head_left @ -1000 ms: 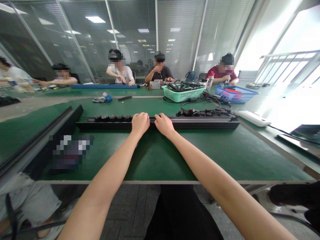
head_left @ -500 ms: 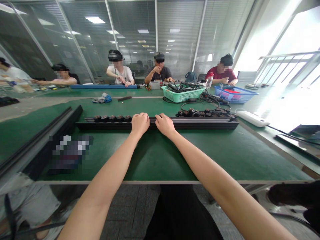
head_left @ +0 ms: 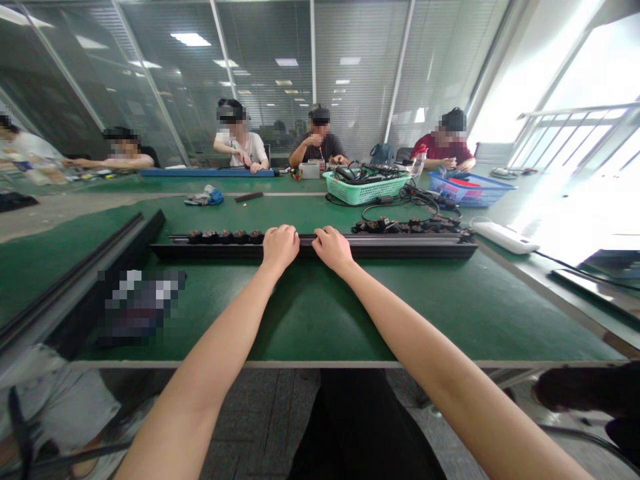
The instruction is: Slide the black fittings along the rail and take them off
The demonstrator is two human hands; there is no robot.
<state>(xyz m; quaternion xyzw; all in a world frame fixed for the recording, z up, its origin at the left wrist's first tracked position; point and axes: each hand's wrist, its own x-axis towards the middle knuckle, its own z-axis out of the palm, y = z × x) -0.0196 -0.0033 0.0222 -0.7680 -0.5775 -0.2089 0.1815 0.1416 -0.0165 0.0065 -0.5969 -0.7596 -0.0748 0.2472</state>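
Observation:
A long black rail (head_left: 400,251), shaped like a metal channel, lies crosswise on the green table. Over its middle, my left hand (head_left: 281,248) is closed, with fingers curled across the top edge; the fingertips are hidden. My right hand (head_left: 333,249) sits a short gap to the right, also bent over the rail with its fingers closed. Whether either hand pinches a small part there cannot be seen. Left of my left hand, several dark socket-like modules (head_left: 226,237) stand in a row along the rail. More such modules (head_left: 400,225) are heaped behind its right half.
Beyond the rail stand a green basket (head_left: 367,192) of cables and a blue basket (head_left: 465,193). A white power strip (head_left: 506,238) lies at right. Long black profiles (head_left: 110,273) and a dark packet (head_left: 143,310) lie left. Several people work across the table.
My right hand has shifted very slightly to the right along the rail. The left hand stays where it was.

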